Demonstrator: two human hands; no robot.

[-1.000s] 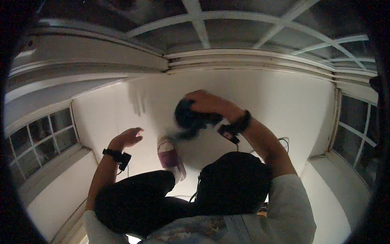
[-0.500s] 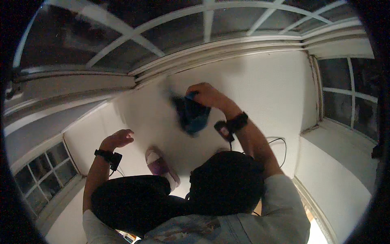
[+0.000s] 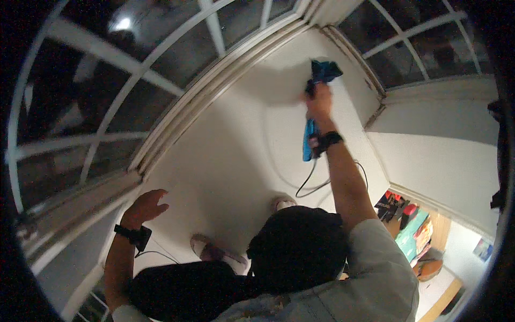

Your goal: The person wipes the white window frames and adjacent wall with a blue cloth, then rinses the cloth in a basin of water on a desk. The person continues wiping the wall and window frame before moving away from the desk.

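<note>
My right hand (image 3: 320, 103) is stretched out to the far right, slightly blurred, its fingers closed around a blue cloth (image 3: 326, 71). Part of the cloth bunches up dark beyond the fingers, and a brighter blue end hangs back beneath my wrist. The cloth is over the white surface (image 3: 230, 145) close to the far corner; whether it presses on it, I cannot tell. At the left, my left hand (image 3: 146, 208) hovers with nothing in it, thumb and fingers apart, near the lower end of the window frame. Each wrist wears a dark band with a small box.
Paned windows (image 3: 399, 37) with grimy pale frames border the white surface on the far and right sides. My slippered feet (image 3: 214, 252) rest on it, close to my dark-clad knees. A black cable (image 3: 311, 189) loops by my right forearm. Lower right, assorted items (image 3: 416, 236) lie beyond the edge.
My right hand has carried the cloth from the middle to the far right corner. The view has turned right, bringing the items at lower right into sight. My left hand stays empty.
</note>
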